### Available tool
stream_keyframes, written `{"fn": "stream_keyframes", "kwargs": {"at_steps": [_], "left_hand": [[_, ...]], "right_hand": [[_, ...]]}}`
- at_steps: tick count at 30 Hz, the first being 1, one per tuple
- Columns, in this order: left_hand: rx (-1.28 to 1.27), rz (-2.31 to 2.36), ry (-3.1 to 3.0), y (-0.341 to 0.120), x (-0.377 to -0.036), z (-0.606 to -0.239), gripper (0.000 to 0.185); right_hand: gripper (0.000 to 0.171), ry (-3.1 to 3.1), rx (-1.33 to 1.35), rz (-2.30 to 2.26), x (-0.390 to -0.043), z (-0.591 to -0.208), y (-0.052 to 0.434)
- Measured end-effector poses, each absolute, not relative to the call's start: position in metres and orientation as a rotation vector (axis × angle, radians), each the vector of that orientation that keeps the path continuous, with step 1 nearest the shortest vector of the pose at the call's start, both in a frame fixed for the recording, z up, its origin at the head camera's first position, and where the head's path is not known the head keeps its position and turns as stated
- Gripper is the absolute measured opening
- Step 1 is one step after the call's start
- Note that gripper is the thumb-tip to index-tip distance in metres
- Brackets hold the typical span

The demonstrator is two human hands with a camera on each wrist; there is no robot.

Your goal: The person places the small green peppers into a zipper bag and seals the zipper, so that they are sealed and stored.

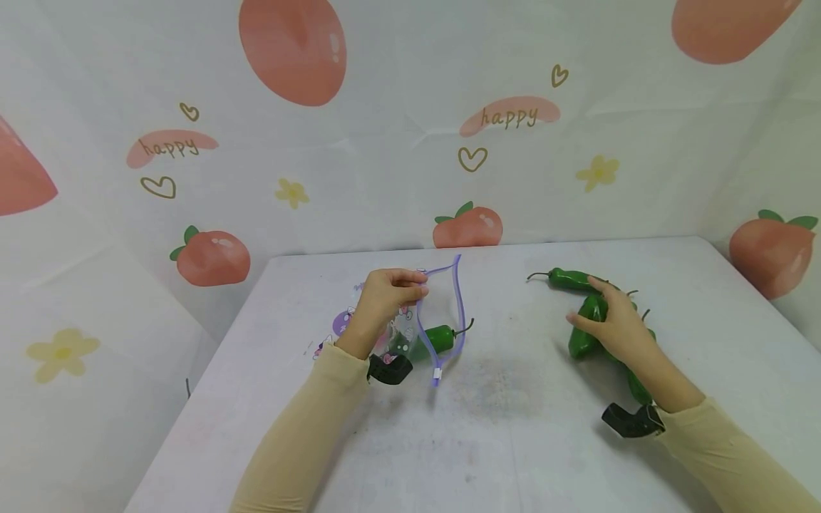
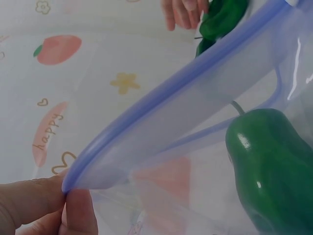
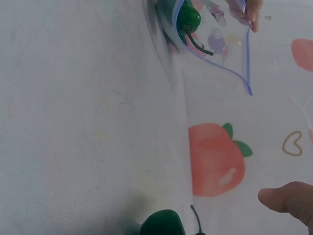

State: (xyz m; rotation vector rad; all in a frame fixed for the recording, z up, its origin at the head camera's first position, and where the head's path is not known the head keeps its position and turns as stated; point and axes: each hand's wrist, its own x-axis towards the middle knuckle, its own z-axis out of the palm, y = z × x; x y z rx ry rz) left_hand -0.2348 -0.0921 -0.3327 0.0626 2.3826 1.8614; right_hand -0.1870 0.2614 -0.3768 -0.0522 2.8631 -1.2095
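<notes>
My left hand (image 1: 388, 296) pinches the purple rim of a clear printed zip bag (image 1: 460, 299) between thumb and fingers, and the bag's mouth gapes toward the right. Inside it lies a green pepper (image 1: 441, 339), its stem poking out through the opening; the left wrist view shows the pepper (image 2: 266, 166) large behind the film. Over at the right, my right hand (image 1: 612, 320) hovers at a group of green peppers (image 1: 586, 338), thumb and fingers spread apart. In the right wrist view only its thumb (image 3: 288, 198) shows, beside a pepper (image 3: 164, 224) at the bottom edge.
A slimmer green pepper (image 1: 567, 279) lies behind the group, partly under the right fingertips. A white zip slider (image 1: 437, 373) sits at the bag's near corner. The white table (image 1: 513, 442) backs onto a wall cloth (image 1: 385, 178) with fruit prints.
</notes>
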Motion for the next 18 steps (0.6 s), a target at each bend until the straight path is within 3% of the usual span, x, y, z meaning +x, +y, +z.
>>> {"fn": "stream_keyframes", "kwargs": {"at_steps": [18], "left_hand": [[0.053,1.86,2.378,-0.0938,-0.234,-0.3325,0.02]], "right_hand": [[0.091,2.831,0.03,-1.103,-0.1911,-0.3802,0.2592]]}}
